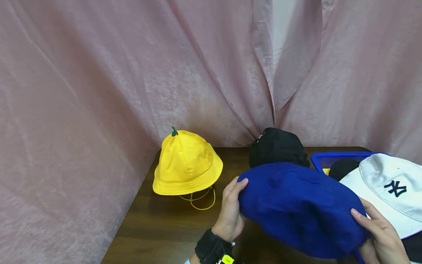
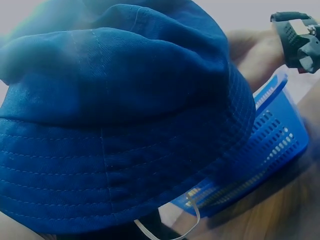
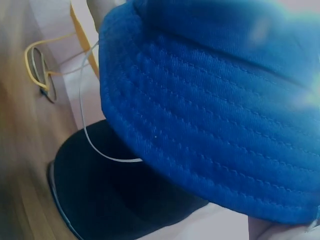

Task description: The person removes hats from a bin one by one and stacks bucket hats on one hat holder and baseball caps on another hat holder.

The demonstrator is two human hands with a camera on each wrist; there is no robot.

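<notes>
I hold the blue hat (image 1: 301,209) at lower right of the frame, my left hand (image 1: 230,211) and right hand (image 1: 379,234) clamped on opposite brim edges to keep it spread, right of the yellow hat (image 1: 186,163).

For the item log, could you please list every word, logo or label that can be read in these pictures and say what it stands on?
"NY": interlocked black letters on the white hat.
Yellow tag on the left wrist strap: print too small to read.
Blue hat, yellow hat, black hat: no text visible.
</notes>
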